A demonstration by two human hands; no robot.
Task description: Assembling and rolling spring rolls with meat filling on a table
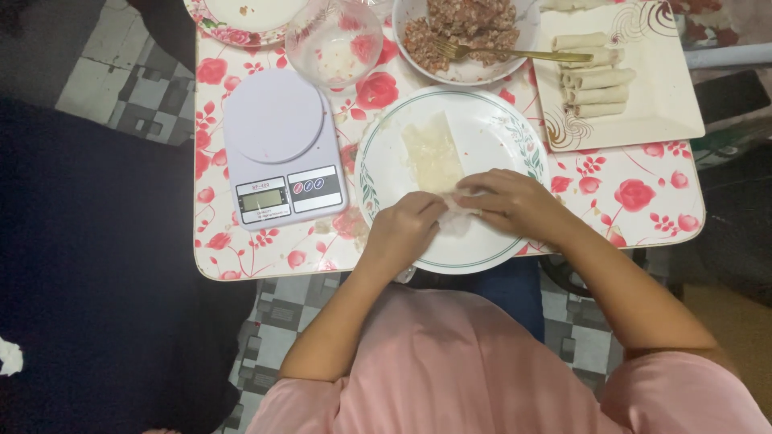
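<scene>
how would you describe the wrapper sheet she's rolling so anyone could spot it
On the rose-print table, find the round white plate beside the kitchen scale. The thin, pale, translucent wrapper lies flat across it, its near end pinched under the left hand and right hand. Unlike the finished rolls on the square tray, it is mostly unrolled.

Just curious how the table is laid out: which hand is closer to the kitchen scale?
Left. The left hand rests on the plate just right of the scale, pinching the wrapper. The right hand sits farther right, on the wrapper's other side.
</scene>
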